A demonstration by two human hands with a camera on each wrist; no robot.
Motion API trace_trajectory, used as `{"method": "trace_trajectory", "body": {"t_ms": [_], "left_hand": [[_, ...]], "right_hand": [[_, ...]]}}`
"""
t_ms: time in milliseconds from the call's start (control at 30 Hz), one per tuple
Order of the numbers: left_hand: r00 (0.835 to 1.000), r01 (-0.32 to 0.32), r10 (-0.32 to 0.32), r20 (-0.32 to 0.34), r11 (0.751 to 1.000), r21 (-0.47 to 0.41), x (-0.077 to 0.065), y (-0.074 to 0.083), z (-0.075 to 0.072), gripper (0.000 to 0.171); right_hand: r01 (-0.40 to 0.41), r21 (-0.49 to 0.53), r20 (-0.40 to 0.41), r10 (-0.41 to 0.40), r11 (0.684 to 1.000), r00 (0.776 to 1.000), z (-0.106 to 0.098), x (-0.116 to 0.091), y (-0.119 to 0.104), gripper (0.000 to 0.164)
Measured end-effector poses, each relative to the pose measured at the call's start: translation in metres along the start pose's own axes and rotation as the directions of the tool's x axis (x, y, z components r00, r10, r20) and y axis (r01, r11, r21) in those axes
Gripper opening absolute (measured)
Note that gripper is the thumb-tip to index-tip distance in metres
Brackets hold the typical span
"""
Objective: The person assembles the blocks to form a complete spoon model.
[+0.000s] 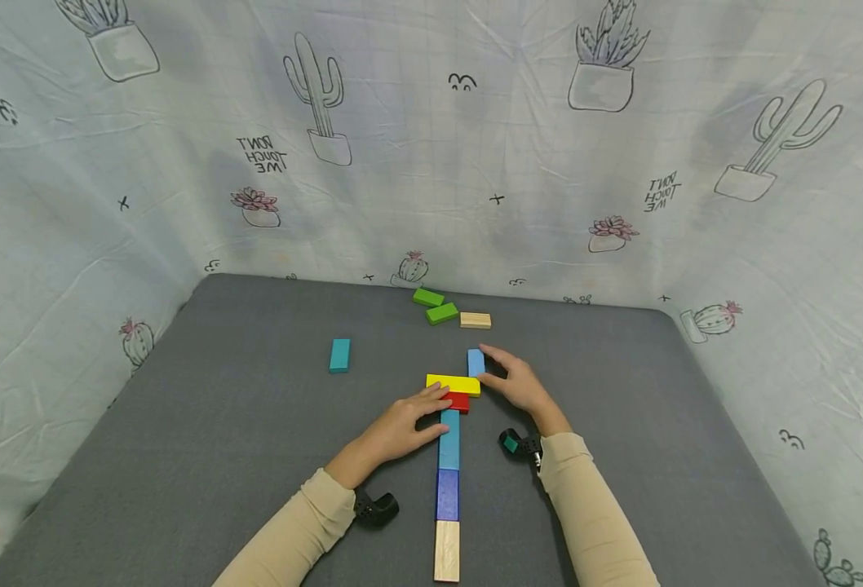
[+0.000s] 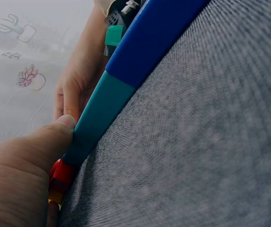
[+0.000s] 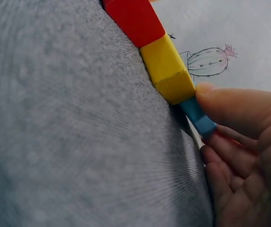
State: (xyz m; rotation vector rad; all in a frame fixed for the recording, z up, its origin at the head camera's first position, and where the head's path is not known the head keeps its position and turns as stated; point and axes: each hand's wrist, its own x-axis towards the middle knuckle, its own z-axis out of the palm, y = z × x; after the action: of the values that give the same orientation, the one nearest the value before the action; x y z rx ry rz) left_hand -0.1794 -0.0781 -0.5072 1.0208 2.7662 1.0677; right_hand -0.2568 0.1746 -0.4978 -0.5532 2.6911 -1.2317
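Note:
A row of wooden blocks runs away from me: a plain block [image 1: 447,551], a dark blue block [image 1: 448,494], a teal block [image 1: 449,444] and a red block [image 1: 458,403]. Across its far end lies a yellow block [image 1: 452,383]. My left hand [image 1: 398,425] rests its fingertips on the red block beside the yellow one, its thumb touching the teal block [image 2: 97,118]. A light blue block [image 1: 475,362] meets the yellow block's right end. My right hand [image 1: 521,385] pinches it, with the thumb [image 3: 230,106] close against the yellow corner.
Two green blocks [image 1: 442,313] and a plain block [image 1: 475,320] lie near the table's back edge. A separate teal block [image 1: 339,355] sits to the left. Patterned white cloth [image 1: 431,147] surrounds the grey table [image 1: 255,408] at back and sides.

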Motion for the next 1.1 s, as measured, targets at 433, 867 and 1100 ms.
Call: {"method": "trace_trajectory", "body": {"t_ms": [433, 867, 1100], "left_hand": [[1.000, 0.008, -0.008, 0.002, 1.000, 0.001, 0.000, 0.001, 0.000, 0.049], [1.000, 0.015, -0.015, -0.003, 1.000, -0.009, -0.001, 0.002, 0.001, 0.048], [1.000, 0.020, -0.020, -0.004, 1.000, 0.001, 0.000, 0.002, 0.001, 0.048]], "right_hand": [[0.023, -0.010, -0.071, -0.024, 1.000, 0.997, 0.002, -0.004, 0.003, 0.057], [0.155, -0.037, -0.205, -0.159, 0.987, 0.966, 0.018, -0.022, -0.001, 0.051], [0.171, -0.153, -0.177, -0.198, 0.973, 0.964, 0.021, -0.025, -0.006, 0.047]]}}
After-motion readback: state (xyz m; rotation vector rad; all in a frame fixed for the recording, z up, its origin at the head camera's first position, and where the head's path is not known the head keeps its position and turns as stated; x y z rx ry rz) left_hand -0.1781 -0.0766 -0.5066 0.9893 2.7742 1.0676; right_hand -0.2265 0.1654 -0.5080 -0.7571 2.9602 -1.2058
